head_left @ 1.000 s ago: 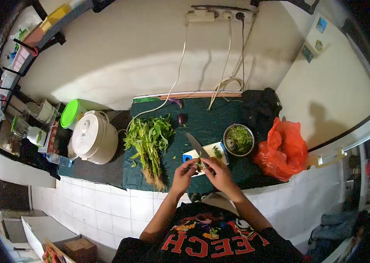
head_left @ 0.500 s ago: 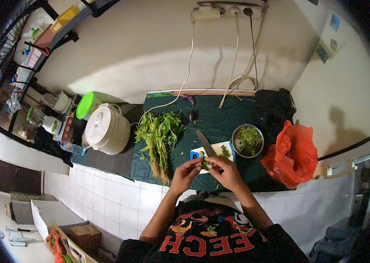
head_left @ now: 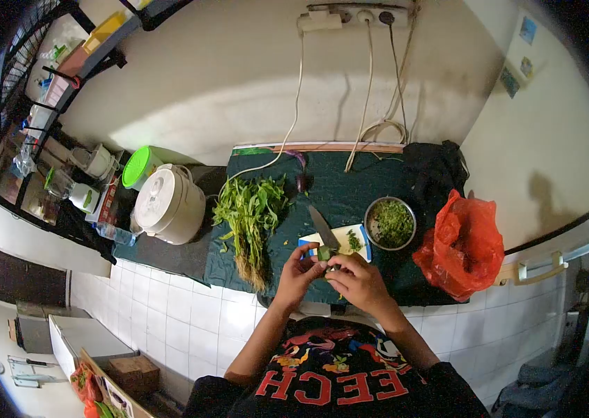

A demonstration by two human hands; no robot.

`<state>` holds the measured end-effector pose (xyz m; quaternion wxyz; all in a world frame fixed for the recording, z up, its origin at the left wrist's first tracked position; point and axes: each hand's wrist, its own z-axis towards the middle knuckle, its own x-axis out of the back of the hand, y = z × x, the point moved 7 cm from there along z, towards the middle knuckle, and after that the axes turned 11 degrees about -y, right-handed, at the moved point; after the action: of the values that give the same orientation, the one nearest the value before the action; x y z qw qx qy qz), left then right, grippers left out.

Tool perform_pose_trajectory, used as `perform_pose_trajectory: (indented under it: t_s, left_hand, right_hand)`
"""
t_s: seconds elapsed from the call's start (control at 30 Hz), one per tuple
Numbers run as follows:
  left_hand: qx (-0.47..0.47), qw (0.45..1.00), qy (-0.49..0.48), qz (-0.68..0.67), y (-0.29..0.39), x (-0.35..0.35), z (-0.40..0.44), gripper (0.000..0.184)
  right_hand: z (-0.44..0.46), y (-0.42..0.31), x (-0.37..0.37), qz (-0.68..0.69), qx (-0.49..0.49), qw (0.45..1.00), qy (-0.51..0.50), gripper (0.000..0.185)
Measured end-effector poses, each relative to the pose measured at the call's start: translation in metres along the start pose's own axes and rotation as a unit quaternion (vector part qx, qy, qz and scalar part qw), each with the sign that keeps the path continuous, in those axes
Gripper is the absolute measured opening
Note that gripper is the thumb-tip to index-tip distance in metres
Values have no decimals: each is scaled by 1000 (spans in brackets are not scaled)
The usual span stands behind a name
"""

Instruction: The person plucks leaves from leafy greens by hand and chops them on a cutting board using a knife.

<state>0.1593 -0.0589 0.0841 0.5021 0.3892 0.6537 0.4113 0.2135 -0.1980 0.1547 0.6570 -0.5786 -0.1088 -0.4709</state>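
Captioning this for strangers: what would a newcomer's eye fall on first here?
Likely the bright red bag at the right end of the green cloth. Next, the leafy greens on the cloth's left side, roots toward the person. Then the left hand and right hand, holding a green piece by the cutting board.

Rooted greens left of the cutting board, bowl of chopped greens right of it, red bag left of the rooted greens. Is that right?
Not quite: the head view shows the red bag right of the bowl, not left of the rooted greens. The rest holds.
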Motion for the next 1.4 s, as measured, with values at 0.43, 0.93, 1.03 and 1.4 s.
perform_pose_trajectory:
  t_s: [0.43,0.93,1.03,1.4]
  left_hand:
    - [18,989,39,138,22,21,8,40]
    - [10,981,-52,188,57,46,16,46]
    - [15,976,-73,207,59,51,18,45]
    - [-16,982,-126,139,62,46,31,47]
  right_hand:
    - [13,-22,-4,-149,68,986,-17,41]
    - [47,-10,-19,58,-130,989,29,39]
    - [50,-5,-25,123,-187,973,59,34]
    - [27,37,-57,389,-285,847,225,19]
